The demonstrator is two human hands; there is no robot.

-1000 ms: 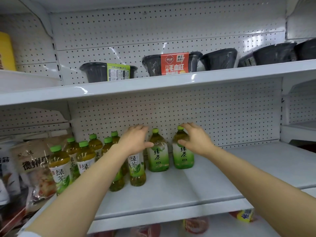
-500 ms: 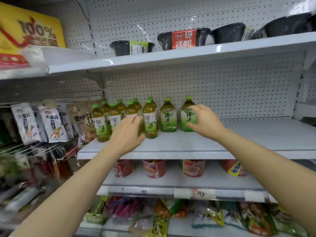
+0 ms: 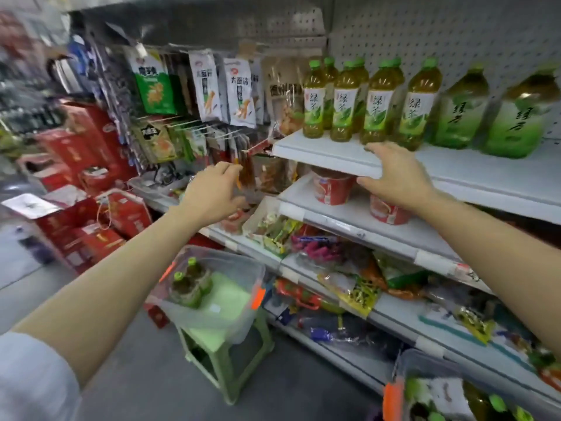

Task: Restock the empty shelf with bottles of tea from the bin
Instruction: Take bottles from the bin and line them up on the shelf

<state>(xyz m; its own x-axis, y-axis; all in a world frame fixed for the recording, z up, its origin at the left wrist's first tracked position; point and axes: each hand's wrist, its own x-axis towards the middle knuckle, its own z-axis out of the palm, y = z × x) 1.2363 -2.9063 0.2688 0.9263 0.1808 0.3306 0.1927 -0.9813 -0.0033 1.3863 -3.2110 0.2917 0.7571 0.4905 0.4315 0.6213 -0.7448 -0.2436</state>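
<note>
While your arms reach out in front of you, both hands hold nothing. Your left hand [image 3: 212,191] hangs in the air left of the shelf [image 3: 328,153], its fingers loosely curled around nothing, clear of the snack packets [image 3: 221,92] hanging behind it. Your right hand [image 3: 394,177] is spread and relaxed, fingers straight, in front of the shelf's front edge near its left corner; whether it touches that edge cannot be told. On the shelf, tea bottles [image 3: 376,101] with green caps stand upright in rows from the left corner rightward, with two broader bottles [image 3: 485,110] at the right, blurred. Below, a clear bin [image 3: 243,302] sits on a green stool [image 3: 224,354] on the floor, left of the shelving; two bin bottles [image 3: 189,287] stand upright at its left side. Red cups [image 3: 332,189] stand on the shelf beneath. A second bin [image 3: 425,390] shows at the bottom right corner, with green caps inside.
</note>
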